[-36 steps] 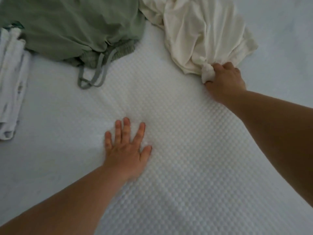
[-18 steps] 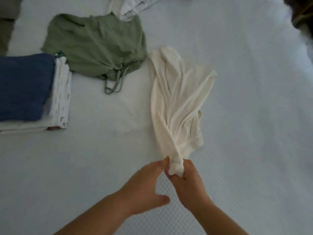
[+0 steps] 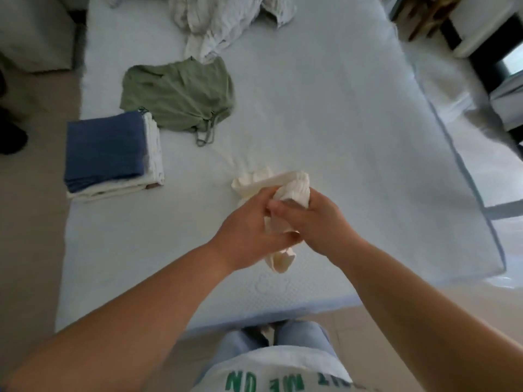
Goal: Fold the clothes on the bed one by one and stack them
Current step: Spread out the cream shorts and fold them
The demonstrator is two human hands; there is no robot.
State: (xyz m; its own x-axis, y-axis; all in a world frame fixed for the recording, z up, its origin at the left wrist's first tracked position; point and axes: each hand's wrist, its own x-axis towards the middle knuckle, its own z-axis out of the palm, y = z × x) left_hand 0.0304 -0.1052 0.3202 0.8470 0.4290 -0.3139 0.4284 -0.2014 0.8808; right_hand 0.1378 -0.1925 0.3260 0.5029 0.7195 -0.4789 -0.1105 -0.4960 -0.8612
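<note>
A cream garment [image 3: 285,184] is bunched up and lifted above the middle of the white bed [image 3: 339,131]. My left hand [image 3: 249,236] and my right hand [image 3: 317,222] both grip it, close together, with cloth sticking out above and hanging below them. A crumpled green garment with a drawstring [image 3: 181,91] lies flat further back on the left. At the bed's left edge sits a folded stack [image 3: 113,159], blue piece on top and white pieces under it. A loose heap of whitish clothes [image 3: 223,21] lies at the far end.
The mattress edge runs just in front of my legs [image 3: 283,346]. Bare floor lies left of the bed, with dark shoes [image 3: 11,134] near the stack. Furniture stands at the far right [image 3: 481,32].
The cream garment was dragged from beside the green one toward me and lifted off the bed. My left hand left the mattress and joined the right on the cloth. The view pulled back.
</note>
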